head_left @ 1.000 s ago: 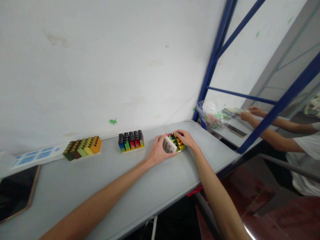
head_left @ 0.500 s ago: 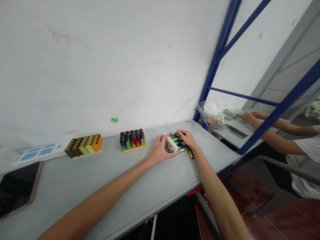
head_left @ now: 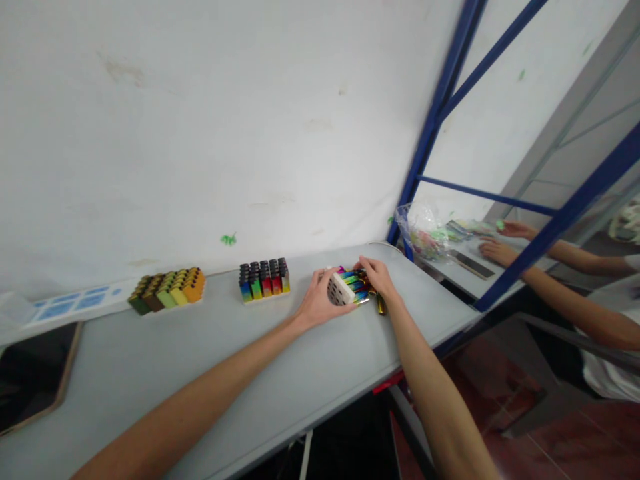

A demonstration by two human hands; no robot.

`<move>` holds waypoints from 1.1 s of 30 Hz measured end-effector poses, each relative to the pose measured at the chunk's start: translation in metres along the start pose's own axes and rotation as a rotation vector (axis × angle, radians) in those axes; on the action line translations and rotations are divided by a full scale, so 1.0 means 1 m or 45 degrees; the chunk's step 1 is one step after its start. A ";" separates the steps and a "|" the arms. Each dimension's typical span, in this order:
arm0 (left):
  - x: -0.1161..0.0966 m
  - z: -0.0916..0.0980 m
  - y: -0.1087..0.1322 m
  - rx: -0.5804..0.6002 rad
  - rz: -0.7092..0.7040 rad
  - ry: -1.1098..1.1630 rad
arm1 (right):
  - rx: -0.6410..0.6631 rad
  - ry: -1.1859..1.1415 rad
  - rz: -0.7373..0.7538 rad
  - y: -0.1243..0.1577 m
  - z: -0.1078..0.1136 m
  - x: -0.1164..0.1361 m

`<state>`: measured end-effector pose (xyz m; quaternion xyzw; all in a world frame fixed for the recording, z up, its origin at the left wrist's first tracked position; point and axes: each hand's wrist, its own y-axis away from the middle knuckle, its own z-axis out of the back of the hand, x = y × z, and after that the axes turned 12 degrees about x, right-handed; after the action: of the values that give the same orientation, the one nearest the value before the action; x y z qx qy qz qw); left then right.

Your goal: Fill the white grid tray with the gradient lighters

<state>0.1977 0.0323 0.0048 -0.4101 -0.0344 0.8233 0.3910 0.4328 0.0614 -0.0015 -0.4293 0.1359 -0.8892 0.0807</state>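
Since half a second ago, the right hand [head_left: 379, 277] has been shifting slightly outward, away from the left one, while beyond the grip to the right the co-worker's hands [head_left: 495, 251] have been spreading apart over their own table. The left hand [head_left: 320, 297] is clasping a white perforated tray [head_left: 341, 292], its fingers spanning the far edge and its thumb reaching along the near one, opened only as wide as the tray. That tray is tilting onto its side, holes facing the left palm; the broad hold is probably bracing it against rolling or sliding. Directly right of that grip, shiny multicoloured lighters [head_left: 357, 287] are lying between the two hands, extending from the tray's other side. The right hand is curving loosely over their outer ends, perhaps keeping them gathered; whether its fingers are pinching one, I cannot tell, since the hand is hiding them. Just under the right wrist, a loose gold lighter [head_left: 381, 305] is lying on the table [head_left: 250, 373].

Left of the grip, a dark-topped lighter set [head_left: 265, 281] is standing upright in neat rows, and farther left a brown-to-orange lighter set [head_left: 167, 291] is standing similarly, both seemingly being kept clear of the working arms.
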 end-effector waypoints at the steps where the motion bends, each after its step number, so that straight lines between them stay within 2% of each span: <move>1: 0.000 0.001 0.000 -0.007 0.006 -0.004 | -0.002 0.027 -0.004 0.001 0.001 0.001; 6: 0.001 0.002 0.001 -0.009 0.023 -0.005 | 0.034 0.129 -0.018 0.003 0.003 0.004; 16: 0.003 -0.001 0.000 0.022 -0.023 0.017 | 0.147 0.340 0.088 0.007 -0.003 0.024; 21: 0.005 -0.003 0.000 0.024 -0.042 0.025 | 0.330 0.293 0.252 0.010 -0.014 0.034; 26: 0.007 -0.004 0.000 0.029 -0.050 0.042 | 0.454 0.453 0.285 0.011 -0.020 0.031; 33: 0.001 0.001 0.001 0.021 -0.020 0.023 | 0.435 0.359 0.269 0.007 -0.017 0.023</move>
<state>0.1958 0.0321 0.0046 -0.4142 -0.0273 0.8166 0.4010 0.4050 0.0515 0.0031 -0.2646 0.0379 -0.9370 0.2250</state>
